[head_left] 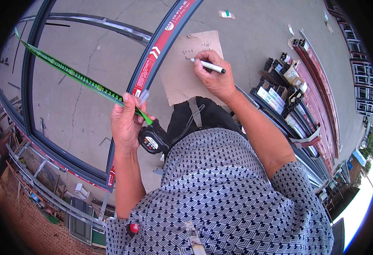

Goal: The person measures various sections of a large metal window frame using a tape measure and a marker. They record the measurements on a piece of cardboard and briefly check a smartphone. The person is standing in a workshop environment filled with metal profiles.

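Observation:
My right hand point(215, 77) grips a white marker with a black end point(212, 66), its tip at a piece of brown cardboard point(175, 80) bearing a few handwritten marks. My left hand point(128, 117) is closed on the green blade of a tape measure point(82, 78), pinching it near the frame's bar. Below those fingers hangs the black tape measure case point(153, 138). The blade stretches to the upper left, across a dark metal frame point(30, 76). Beside my left fingertips is a small translucent piece point(144, 96); whether I hold it cannot be told.
A red-and-white strip point(151, 57) runs along the frame's near bar. Bundled dark profiles point(280, 91) and long reddish bars point(318, 80) lie to the right. Metal racks point(360, 72) stand at the far right. Metal rails point(54, 191) and brick paving point(25, 225) are at the lower left.

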Tool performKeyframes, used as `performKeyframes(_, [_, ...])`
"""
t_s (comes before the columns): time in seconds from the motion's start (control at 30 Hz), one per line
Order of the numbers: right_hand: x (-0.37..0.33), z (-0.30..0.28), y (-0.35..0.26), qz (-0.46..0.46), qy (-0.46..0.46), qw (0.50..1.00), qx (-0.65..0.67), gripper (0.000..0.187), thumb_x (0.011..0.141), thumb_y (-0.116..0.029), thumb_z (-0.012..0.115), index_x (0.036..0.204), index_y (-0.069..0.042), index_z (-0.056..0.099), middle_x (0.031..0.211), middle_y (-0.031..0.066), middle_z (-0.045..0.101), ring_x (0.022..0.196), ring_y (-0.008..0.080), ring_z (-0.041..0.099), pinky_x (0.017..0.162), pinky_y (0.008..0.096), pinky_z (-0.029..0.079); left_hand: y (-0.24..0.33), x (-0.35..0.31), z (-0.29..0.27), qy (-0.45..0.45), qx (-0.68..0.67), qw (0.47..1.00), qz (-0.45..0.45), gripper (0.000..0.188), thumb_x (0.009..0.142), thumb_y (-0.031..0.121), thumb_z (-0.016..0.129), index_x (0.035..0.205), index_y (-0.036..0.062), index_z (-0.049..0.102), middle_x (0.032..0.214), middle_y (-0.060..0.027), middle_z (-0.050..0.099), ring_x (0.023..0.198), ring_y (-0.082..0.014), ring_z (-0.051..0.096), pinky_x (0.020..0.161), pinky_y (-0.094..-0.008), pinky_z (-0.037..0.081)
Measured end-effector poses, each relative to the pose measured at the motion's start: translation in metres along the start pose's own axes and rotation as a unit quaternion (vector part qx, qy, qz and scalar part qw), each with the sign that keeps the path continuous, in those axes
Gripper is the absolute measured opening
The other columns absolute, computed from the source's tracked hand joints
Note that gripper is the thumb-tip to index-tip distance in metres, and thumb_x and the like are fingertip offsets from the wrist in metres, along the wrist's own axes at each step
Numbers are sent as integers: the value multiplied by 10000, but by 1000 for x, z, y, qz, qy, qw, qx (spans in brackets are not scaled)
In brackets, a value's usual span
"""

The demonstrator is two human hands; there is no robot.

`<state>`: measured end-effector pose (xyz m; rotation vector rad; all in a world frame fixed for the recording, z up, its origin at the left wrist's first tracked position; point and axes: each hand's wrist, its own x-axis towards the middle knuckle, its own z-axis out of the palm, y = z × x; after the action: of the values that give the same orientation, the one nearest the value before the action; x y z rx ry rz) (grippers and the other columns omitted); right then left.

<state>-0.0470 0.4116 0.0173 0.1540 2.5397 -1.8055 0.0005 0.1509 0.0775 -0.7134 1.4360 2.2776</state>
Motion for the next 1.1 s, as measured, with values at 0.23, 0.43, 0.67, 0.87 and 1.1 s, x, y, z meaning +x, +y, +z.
performKeyframes(0.23, [1,2,5,2,19,1000,17,113,888,-105,707,964,-52,643,794,12,651,701,63,579,650,243,504,-1,0,-2,1,2,1000,0,354,1052,405,559,861,110,520,706,-29,502,554,-86,461,597,-300,597])
performKeyframes(0.43, [2,0,7,21,19,999,15,109,892,-107,707,965,-57,644,790,5,646,696,57,568,628,241,495,0,0,-2,2,4,1000,-1,351,1052,405,559,868,109,520,723,-39,537,550,-87,483,596,-305,599])
performKeyframes(0.67, [0,3,5,13,21,1000,12,111,890,-112,702,970,-60,645,786,10,641,681,66,565,626,248,494,1,-1,-6,-5,4,1000,-1,356,1048,412,565,872,105,522,735,-48,549,555,-88,496,601,-305,601])
performKeyframes(0.87, [1,2,6,38,11,999,19,113,890,-116,699,974,-61,648,785,4,639,690,64,565,634,251,497,0,-1,-7,-3,1,1000,-1,351,1049,408,565,875,106,525,745,-50,546,560,-87,494,604,-300,600])
performKeyframes(1.1, [0,1,6,33,30,999,24,110,889,-108,704,968,-55,648,793,9,646,688,57,564,624,239,492,2,-1,-5,0,-5,1000,-5,346,1053,399,558,873,105,526,735,-47,538,554,-87,490,599,-298,603])
